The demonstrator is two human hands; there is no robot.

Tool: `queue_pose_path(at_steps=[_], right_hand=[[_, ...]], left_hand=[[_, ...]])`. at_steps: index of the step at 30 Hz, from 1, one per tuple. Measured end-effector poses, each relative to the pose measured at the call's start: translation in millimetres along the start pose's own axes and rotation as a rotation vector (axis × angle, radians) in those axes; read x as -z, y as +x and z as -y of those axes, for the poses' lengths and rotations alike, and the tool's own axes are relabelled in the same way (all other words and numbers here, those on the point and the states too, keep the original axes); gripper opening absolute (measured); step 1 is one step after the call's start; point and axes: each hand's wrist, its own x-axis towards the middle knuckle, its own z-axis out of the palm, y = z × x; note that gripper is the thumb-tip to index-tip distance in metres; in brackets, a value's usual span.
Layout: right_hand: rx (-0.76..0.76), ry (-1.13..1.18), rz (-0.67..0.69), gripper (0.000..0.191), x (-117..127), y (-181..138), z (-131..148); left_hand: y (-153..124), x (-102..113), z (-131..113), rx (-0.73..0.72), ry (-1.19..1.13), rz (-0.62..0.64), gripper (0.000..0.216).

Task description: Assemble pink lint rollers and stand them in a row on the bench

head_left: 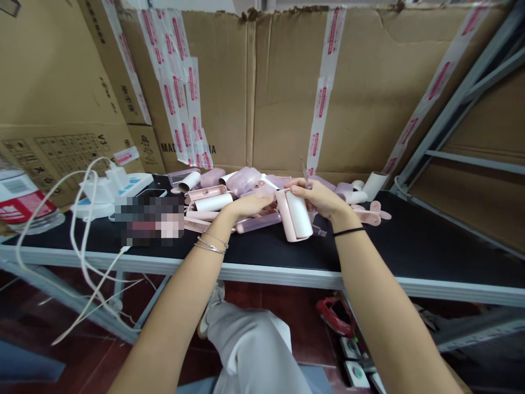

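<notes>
A pale pink plastic casing (288, 219) with a white cylinder (300, 214) set in it is held upright, slightly tilted, over the front of the black table. My right hand (318, 196) closes round its upper right side, thumb on the top edge. A thin translucent piece (304, 169) sticks up by the right fingers; whether they grip it too is unclear. My left hand (256, 204) has its curled fingertips against the casing's left side, partly hidden behind it. Just below my left hand lies a translucent purple cover (259, 222).
Behind my hands is a heap of pink shells (207, 192), white tubes (213, 203) and purple covers (245, 179). More small pink parts (369, 215) lie right. At left are a power strip (133, 183), white cables (86, 219) and a large bottle (27, 202). Cardboard (283, 109) walls the back.
</notes>
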Motion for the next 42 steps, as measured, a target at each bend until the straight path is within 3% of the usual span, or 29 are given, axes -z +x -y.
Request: queue_pose_path(at_steps=[8, 13, 20, 25, 31, 34, 38, 42], right_hand=[[0.094, 0.0, -0.217, 0.039, -26.5, 4.8, -0.9], [0.177, 0.048, -0.182, 0.039, -42.4, 6.6, -4.3], [0.175, -0.026, -0.263, 0.029, -50.2, 10.8, -15.3], [0.141, 0.032, -0.219, 0.033, -50.5, 10.2, -13.5], [0.149, 0.099, -0.178, 0.051, -41.7, 9.7, -7.6], [0.239, -0.065, -0.244, 0.046, -37.9, 7.8, -6.9], [0.428, -0.524, -0.369, 0.024, -32.9, 5.4, -5.2], [0.459, -0.768, -0.334, 0.016, -16.7, 2.6, 2.2]], left_hand=[[-0.6, -14.4, -19.1, -0.273, -0.048, -0.293, 0.042], [-5.5, -17.6, -25.0, -0.5, 0.247, -0.428, 0.035], [-0.6, -16.6, -19.1, -0.381, 0.569, -0.525, 0.034], [3.2, -14.4, -19.3, -0.283, 0.508, -0.469, 0.037], [4.0, -14.6, -20.1, -0.299, 0.442, -0.521, 0.032], [4.0, -13.1, -19.6, -0.33, 0.454, -0.538, 0.031], [-1.2, -11.0, -22.6, -0.504, 0.501, -0.59, 0.033], [-7.1, -11.7, -25.8, -0.691, 0.593, -0.653, 0.033]])
